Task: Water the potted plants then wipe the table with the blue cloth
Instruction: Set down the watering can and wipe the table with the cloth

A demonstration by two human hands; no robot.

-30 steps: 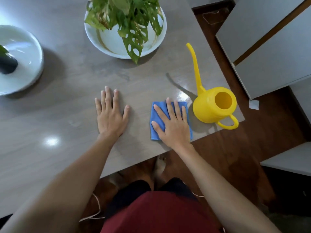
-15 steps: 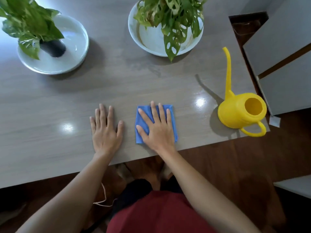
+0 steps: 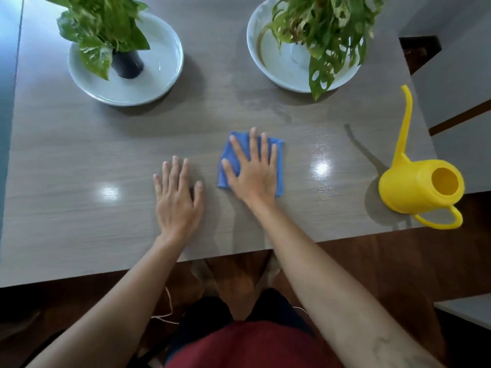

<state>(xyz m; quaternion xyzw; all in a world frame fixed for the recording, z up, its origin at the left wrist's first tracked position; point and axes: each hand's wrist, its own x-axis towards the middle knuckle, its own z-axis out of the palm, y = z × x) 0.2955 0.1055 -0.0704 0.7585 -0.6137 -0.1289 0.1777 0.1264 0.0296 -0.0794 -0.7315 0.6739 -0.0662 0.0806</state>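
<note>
The folded blue cloth (image 3: 279, 171) lies on the grey wood-grain table (image 3: 79, 160), near its front edge. My right hand (image 3: 252, 176) presses flat on the cloth with fingers spread, covering most of it. My left hand (image 3: 178, 200) rests flat on the bare table just left of the cloth, holding nothing. Two potted plants stand at the back: a broad-leaved one in a dark pot (image 3: 127, 65) inside a white dish (image 3: 162, 75), and a holey-leaved plant (image 3: 326, 35) in a white bowl (image 3: 276, 70).
A yellow watering can (image 3: 419, 187) with a long thin spout stands at the table's front right corner, handle over the edge. Grey cabinets (image 3: 457, 83) stand to the right. Brown wooden floor (image 3: 372, 266) shows below the table edge.
My right hand has slid the blue cloth left and farther onto the table, away from the watering can. The view has shifted left, bringing the left plant in. My left hand stays flat.
</note>
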